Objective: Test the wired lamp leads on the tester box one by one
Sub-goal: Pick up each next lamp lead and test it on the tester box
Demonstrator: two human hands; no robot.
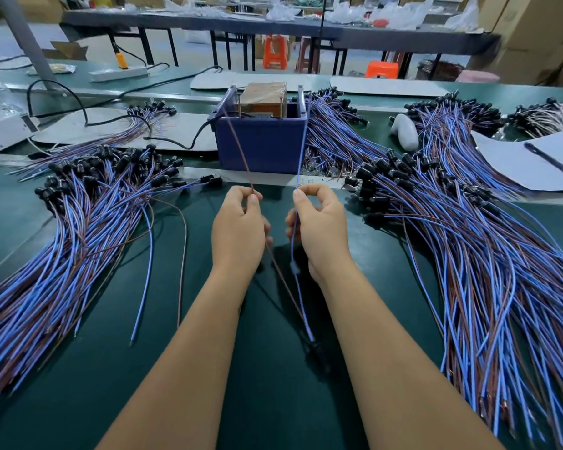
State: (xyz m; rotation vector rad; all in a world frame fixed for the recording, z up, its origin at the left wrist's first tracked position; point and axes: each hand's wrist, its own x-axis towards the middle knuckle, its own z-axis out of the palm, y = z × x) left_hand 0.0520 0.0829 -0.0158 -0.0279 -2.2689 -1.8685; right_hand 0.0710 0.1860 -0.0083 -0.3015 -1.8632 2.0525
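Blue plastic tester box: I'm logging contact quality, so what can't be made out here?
- Head view: wire tips' contact with the blue plastic tester box: too small, blurred.
- Black lamp socket between the forearms: blurred.
- Left hand and right hand: palm sides face away.

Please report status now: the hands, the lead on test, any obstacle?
Left hand pinches brown wire; right hand pinches blue wire. Both wires run up to tester box. Nothing blocks the path.
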